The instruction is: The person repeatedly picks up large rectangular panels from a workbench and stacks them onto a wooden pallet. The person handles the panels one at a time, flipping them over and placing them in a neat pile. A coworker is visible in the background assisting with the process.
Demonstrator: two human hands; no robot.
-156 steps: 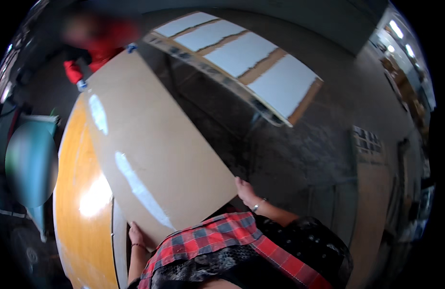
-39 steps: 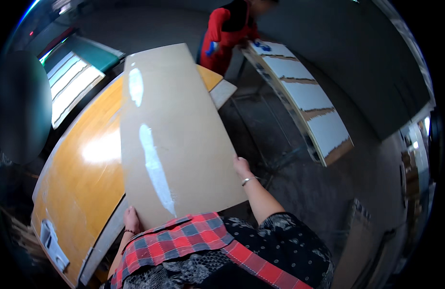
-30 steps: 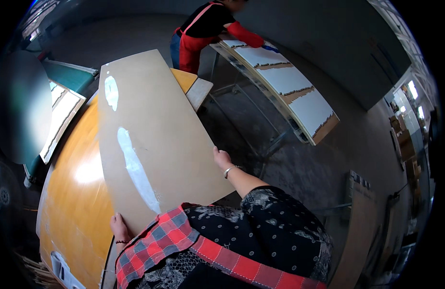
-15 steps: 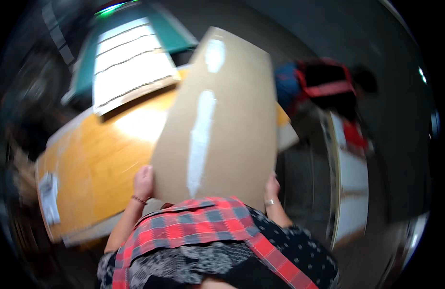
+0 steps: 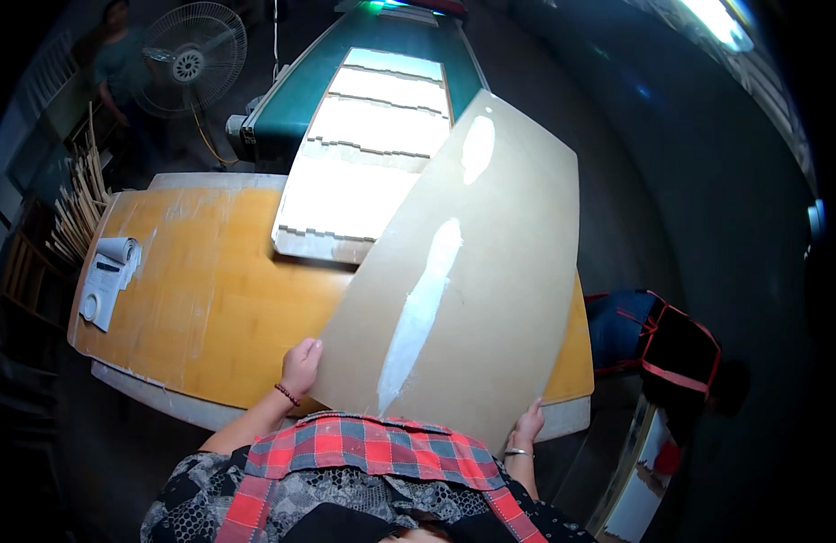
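One brown board [image 5: 504, 290] with white patches [image 5: 416, 326] on its face, held above the yellow tabletop [image 5: 237, 308] in front of you; your left hand [image 5: 300, 365], fingers pinching the board's left edge; your right hand [image 5: 528, 423], fingers pinching its right edge, tips partly hidden; papers [image 5: 103, 279] at the tabletop's left end, markings too small to read; white-covered panel [image 5: 364, 154], lying on the green conveyor [image 5: 282, 101], reaching over the tabletop

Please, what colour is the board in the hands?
The board is tan with white patches; head view.
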